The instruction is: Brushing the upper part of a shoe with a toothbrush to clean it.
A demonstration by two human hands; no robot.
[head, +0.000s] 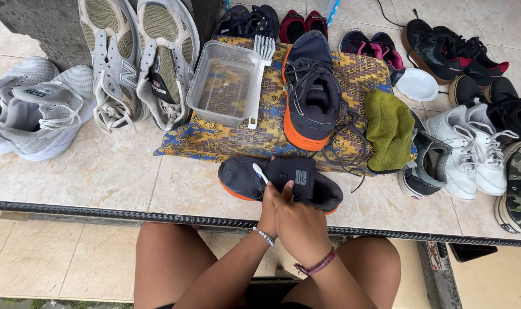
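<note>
1. Dark grey sneaker with an orange sole edge (243, 178) lies on its side at the near edge of the beige tiled ledge (100, 171), just in front of the patterned blue-and-yellow cloth (214, 140).
2. Its dark tongue is folded up, and the right hand (300, 226) presses on it, fingers curled over the tongue and grasping it.
3. Left hand (267, 214) sits just beside the right, partly hidden under it; its fingers are clenched around a small white toothbrush (260, 171), whose head rests on the shoe's upper.
4. Both wrists wear bead bracelets, and bare knees show below the ledge.
5. On the cloth behind stands the matching dark sneaker with orange sole (311, 91), upright, its loose laces trailing toward the near shoe.
6. Left of it sits a clear rectangular plastic tub (223, 83) holding water, with a white long-handled scrub brush (259, 80) leaning on its right rim.
7. A folded olive-green towel (389, 129) lies at the cloth's right end.
8. Two grey mesh running shoes (137, 57) lean against the dark wall at the back left, and a pair of pale grey trainers (37, 109) lies further left.
9. To the right are white lace-up sneakers (472, 149), a black-and-white slip-on shoe (426, 166), a camouflage shoe (518, 189) and black shoes (443, 48).
</note>
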